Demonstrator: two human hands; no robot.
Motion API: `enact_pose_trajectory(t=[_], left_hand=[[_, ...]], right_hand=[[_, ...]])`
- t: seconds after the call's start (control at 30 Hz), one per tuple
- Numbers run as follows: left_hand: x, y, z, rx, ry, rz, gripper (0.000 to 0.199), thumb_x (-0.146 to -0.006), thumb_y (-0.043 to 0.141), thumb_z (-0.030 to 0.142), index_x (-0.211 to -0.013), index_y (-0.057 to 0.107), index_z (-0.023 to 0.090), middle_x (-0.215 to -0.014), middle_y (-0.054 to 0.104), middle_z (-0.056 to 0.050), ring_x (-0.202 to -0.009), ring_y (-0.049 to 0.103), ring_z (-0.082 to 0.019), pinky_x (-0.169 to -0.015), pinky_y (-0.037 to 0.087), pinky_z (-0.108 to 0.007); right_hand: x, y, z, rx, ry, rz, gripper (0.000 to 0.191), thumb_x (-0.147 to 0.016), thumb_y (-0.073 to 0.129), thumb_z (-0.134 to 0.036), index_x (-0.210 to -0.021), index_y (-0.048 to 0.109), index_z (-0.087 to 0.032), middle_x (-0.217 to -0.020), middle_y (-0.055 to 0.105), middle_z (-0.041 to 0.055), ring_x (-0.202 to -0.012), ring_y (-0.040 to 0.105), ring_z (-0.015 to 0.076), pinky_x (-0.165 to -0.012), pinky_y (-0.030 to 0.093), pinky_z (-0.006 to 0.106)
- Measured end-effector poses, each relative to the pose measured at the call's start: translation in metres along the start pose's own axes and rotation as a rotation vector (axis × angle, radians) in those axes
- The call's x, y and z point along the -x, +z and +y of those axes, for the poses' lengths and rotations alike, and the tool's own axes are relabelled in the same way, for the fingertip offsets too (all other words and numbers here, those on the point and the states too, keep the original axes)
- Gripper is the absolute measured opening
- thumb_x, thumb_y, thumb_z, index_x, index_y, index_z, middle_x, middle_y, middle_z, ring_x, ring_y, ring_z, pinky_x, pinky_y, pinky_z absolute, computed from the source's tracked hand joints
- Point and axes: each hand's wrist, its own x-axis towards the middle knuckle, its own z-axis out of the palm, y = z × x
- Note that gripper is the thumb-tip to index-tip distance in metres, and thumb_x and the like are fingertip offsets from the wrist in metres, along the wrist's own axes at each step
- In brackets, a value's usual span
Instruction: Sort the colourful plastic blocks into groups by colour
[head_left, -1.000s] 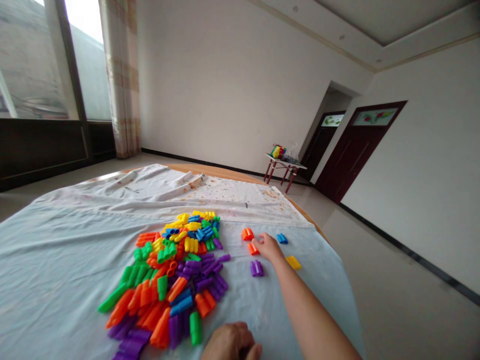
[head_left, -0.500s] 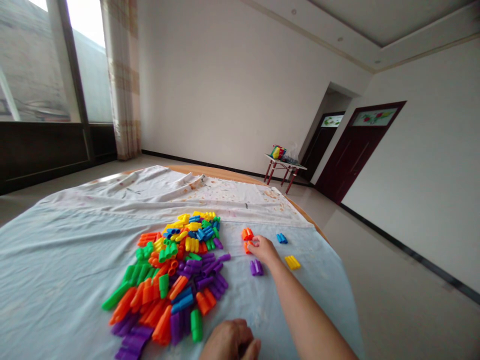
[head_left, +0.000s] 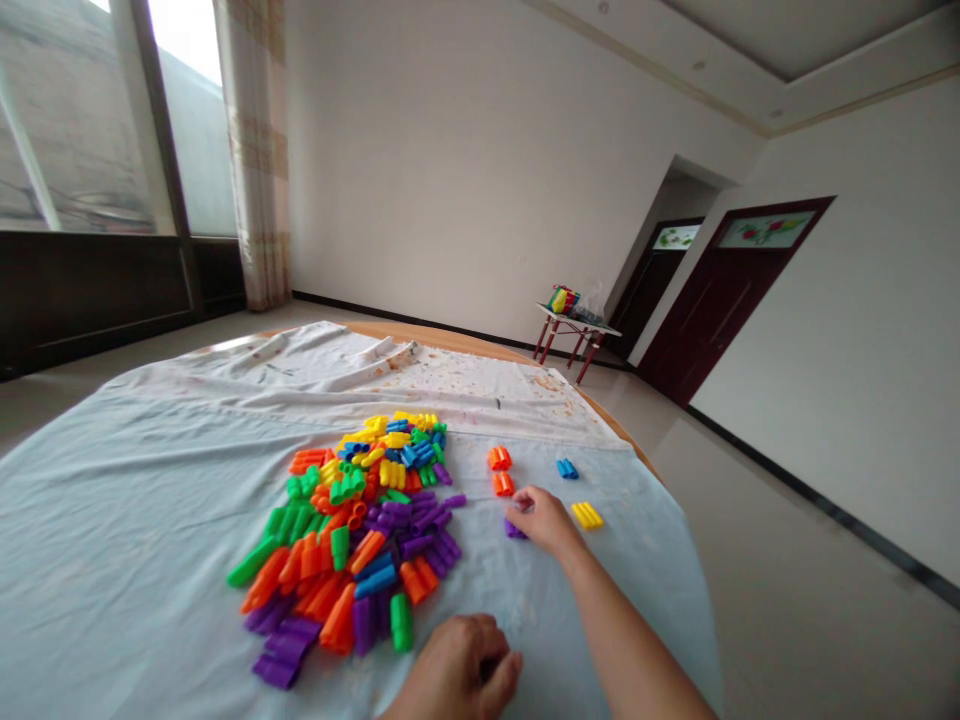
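My right hand [head_left: 541,518] is over a purple plastic toy piece of joined tubes [head_left: 514,529], partly covering it. Its thumb and forefinger are curved with a small gap between them, and I see nothing held there. Just beyond it sit two orange pieces [head_left: 501,472], one behind the other. A blue piece [head_left: 567,469] and a yellow piece [head_left: 587,515] lie to its right. Near the front of the table my left hand [head_left: 465,665] is loosely curled closed, with no piece showing in it. A big pile of mixed coloured pieces [head_left: 375,530] lies to the left.
A pale blue and white cloth [head_left: 187,470] covers the round wooden table [head_left: 450,341], wrinkled at the far side. Across the room stands a small table [head_left: 577,322] with bags on it. A window and curtain [head_left: 259,150] are at the left, dark red doors [head_left: 720,300] at the right.
My right hand has moved from the nearer orange piece toward me, over the purple piece. Both orange pieces stay on the cloth. My left hand remains curled, and the view has shifted slightly.
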Motion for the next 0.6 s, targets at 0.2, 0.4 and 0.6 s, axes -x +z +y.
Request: enact_pose_trajectory(t=[0.2, 0.4, 0.6], left_hand=[[0.001, 0.0, 0.003, 0.009, 0.01, 0.024, 0.031, -0.081, 0.042, 0.026, -0.054, 0.031, 0.018, -0.055, 0.036, 0.003, -0.054, 0.034, -0.009, -0.052, 0.024, -0.024], [0.001, 0.0, 0.005, 0.003, 0.006, 0.026, 0.029, -0.082, 0.042, 0.025, -0.055, 0.034, 0.018, -0.057, 0.039, 0.002, -0.055, 0.035, -0.01, -0.052, 0.025, -0.024], [0.003, -0.001, 0.004, -0.007, 0.026, 0.022, 0.026, -0.077, 0.046, 0.021, -0.055, 0.033, 0.018, -0.056, 0.036, 0.003, -0.052, 0.032, -0.009, -0.05, 0.021, -0.025]], right_hand=[[0.009, 0.002, -0.001, 0.028, -0.047, -0.004, 0.018, -0.072, 0.061, -0.032, -0.081, 0.065, -0.017, -0.083, 0.065, 0.0058, -0.076, 0.06, 0.0189, -0.073, 0.047, 0.03], [0.01, -0.003, -0.037, -0.098, -0.219, 0.113, 0.021, -0.079, 0.056, -0.026, -0.096, 0.063, -0.016, -0.093, 0.064, 0.0075, -0.077, 0.059, 0.0168, -0.077, 0.048, 0.031], [0.01, 0.025, -0.089, -0.141, -0.395, -0.071, 0.026, -0.076, 0.061, -0.022, -0.101, 0.065, -0.016, -0.096, 0.065, 0.0079, -0.09, 0.06, 0.0186, -0.085, 0.048, 0.032]])
